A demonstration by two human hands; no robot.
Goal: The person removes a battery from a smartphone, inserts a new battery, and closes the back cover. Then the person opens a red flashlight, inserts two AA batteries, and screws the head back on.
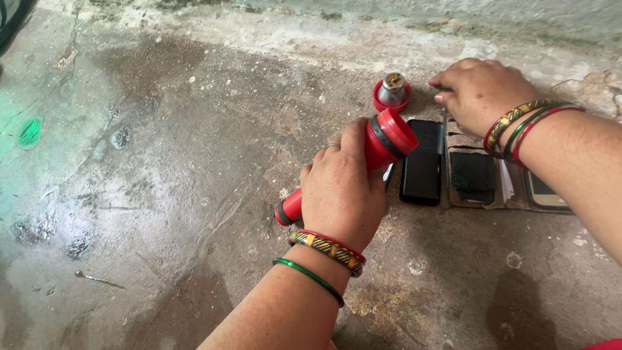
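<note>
Left hand (341, 194) clenched around a red torch (382, 146), held low over the concrete floor (162, 194). Torch's long axis runs diagonally: wide open head up-right toward the wall, narrow tail down-left. Right hand (483, 94) flat on the floor, fingers (444, 81) loose, grasping nothing, just beside the detached reflector cap (392, 93). Black phone (422, 162) and wallet (476, 178) lie between the hands.

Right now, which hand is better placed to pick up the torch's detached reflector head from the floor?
The right hand. It rests empty on the floor beside the reflector head, fingertips just apart from it. The left hand is wrapped around the red torch body, so it is not free.
</note>
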